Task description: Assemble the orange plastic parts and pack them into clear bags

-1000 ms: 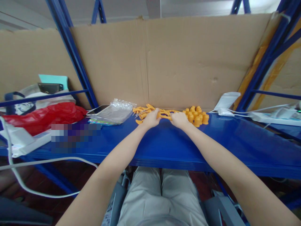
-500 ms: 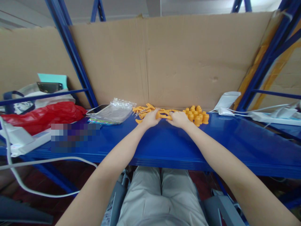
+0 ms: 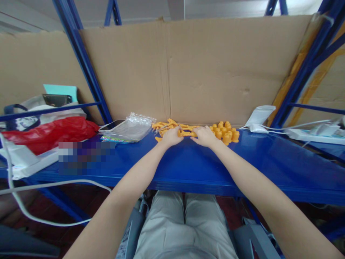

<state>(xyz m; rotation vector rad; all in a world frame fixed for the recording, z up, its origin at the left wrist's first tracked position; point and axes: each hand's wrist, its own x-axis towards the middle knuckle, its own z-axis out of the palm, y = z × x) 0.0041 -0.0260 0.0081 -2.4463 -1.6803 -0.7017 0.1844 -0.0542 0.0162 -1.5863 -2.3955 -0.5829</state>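
An orange plastic piece [image 3: 188, 133] spans the gap between my two hands at the back of the blue shelf. My left hand [image 3: 171, 137] is closed on its left end, and my right hand [image 3: 204, 136] grips the right end; fingers partly cover it, so its full shape is hidden. Behind and beside my left hand lies a heap of orange branching parts [image 3: 170, 122] with small metal chains among them. Just right of my right hand stand several orange cup-like pieces [image 3: 226, 136], grouped close together.
A cardboard panel [image 3: 205, 72] rises along the back of the blue shelf [image 3: 185, 165]. Left are clear plastic bags [image 3: 132, 130], a red bag [image 3: 54, 133] and a white power strip [image 3: 35, 165]. White cables and a white packet [image 3: 260, 117] lie right.
Both hands stay in nearly the same place. Their fingers have shifted slightly around the orange piece, which sits a touch lower between them.
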